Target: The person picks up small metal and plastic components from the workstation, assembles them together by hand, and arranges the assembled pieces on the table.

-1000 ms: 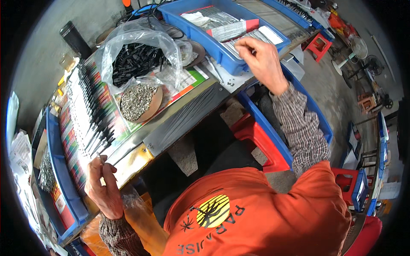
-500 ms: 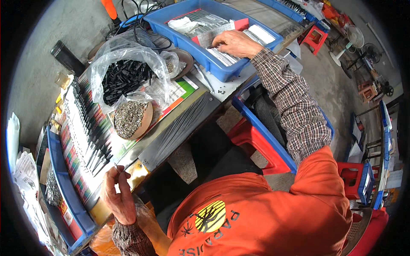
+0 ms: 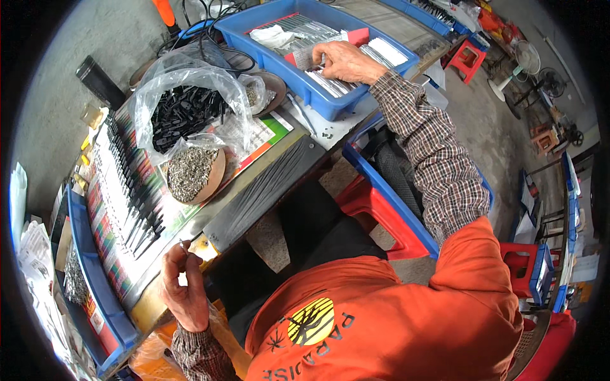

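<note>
My left hand is at the table's front edge, thumb and forefinger pinched on a tiny shiny piece too small to name. Beyond it, a long row of black-ended slim pieces lies on white strips. My right hand reaches into a blue plastic bin, over upright thin white and silvery strips. Its fingers are bent down and closed; what lies between their tips is hidden. A round shallow dish holds many small metal parts. Behind it, a clear plastic bag holds black plastic parts.
A black cylinder stands by the wall, and dark cables lie behind the bag. Another blue tray is at the left. Below the table at right are a red stool and a blue crate with a black mesh item.
My left hand has shifted slightly right, still pinching. In the bin, my right hand has moved a little up and left, its fingers curling more.
</note>
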